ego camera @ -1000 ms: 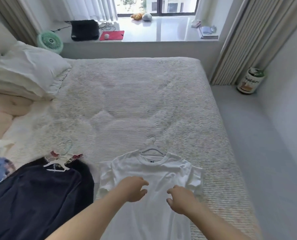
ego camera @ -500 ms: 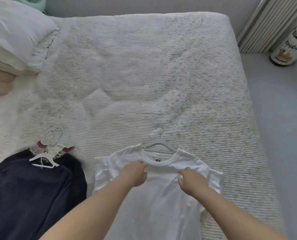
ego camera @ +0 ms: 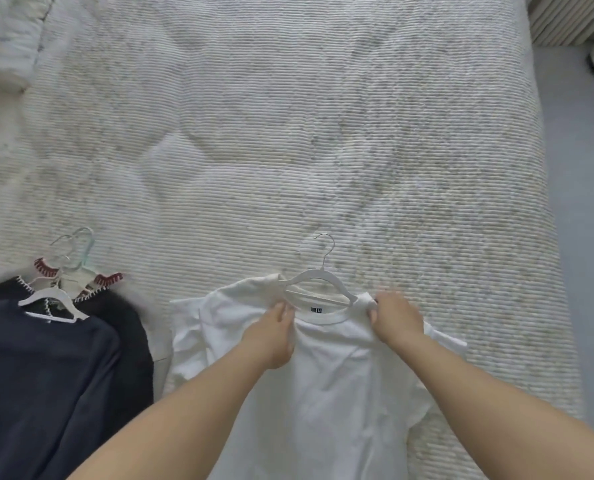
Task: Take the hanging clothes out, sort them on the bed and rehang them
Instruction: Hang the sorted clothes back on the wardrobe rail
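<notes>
A white T-shirt (ego camera: pixel 326 368) lies flat on the bed (ego camera: pixel 323 133), still on a white hanger (ego camera: pixel 319 282) whose metal hook points up the bed. My left hand (ego camera: pixel 271 336) pinches the shirt's fabric at the left of the collar. My right hand (ego camera: pixel 395 318) grips the bunched right shoulder of the shirt over the hanger's end. To the left lie dark navy clothes (ego camera: pixel 42 382) on white hangers (ego camera: pixel 51 303), stacked together.
A white pillow (ego camera: pixel 4 39) sits at the bed's top left. Grey floor (ego camera: pixel 582 237) runs along the bed's right edge, with a curtain (ego camera: pixel 565 15) and a container at the top right corner.
Both hands moved up from the shirt's chest to the collar and shoulders and took hold of the fabric. The camera tilted down and closer to the bed.
</notes>
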